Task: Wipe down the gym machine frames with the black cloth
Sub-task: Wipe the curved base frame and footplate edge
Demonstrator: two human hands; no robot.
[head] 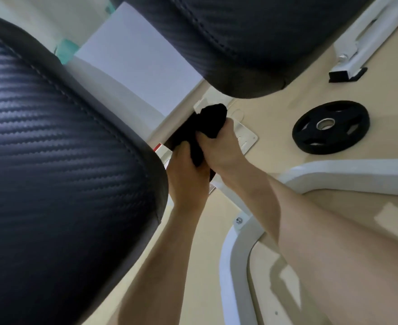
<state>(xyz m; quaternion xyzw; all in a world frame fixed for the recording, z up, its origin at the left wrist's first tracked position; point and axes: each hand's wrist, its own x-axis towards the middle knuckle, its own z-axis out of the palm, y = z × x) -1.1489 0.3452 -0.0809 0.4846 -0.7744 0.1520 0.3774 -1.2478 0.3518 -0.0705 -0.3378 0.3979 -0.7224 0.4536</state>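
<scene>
Both hands clench the black cloth: left hand grips its lower end, right hand its upper bunch. Cloth sits low against the white frame, between two black pads. Weight plate lies on floor, right of the hands

Beneath you is a glossy cream floor, with a round black weight plate lying flat on it to your right. A curved white frame tube rests on the floor nearer you. A flat white foot plate sits left of the weight plate, and a straight white frame bar with a black end cap lies farther off, upper right.
</scene>
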